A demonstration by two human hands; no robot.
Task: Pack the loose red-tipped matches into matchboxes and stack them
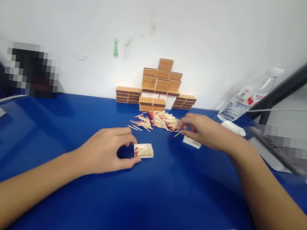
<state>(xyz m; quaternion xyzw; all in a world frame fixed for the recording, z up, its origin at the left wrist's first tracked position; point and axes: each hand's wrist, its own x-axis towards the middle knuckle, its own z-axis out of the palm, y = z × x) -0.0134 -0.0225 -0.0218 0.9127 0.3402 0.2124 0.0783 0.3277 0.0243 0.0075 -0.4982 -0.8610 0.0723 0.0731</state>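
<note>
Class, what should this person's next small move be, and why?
Probably bring the right hand and the match at its fingertips over to the white tray, since the left hand holds that tray and other matches lie in it.

A small white tray (147,146) lies flat on the table (159,198), its left end between thumb and fingers of the left hand (106,148); matches (142,152) part-cover its floor, red heads leftward. Beyond, loose matches sprawl in a heap (162,120). One match (177,134) slants at the fingertips of the right hand (204,129), perhaps pinched; a second white tray (192,142) sits partly hidden there.
</note>
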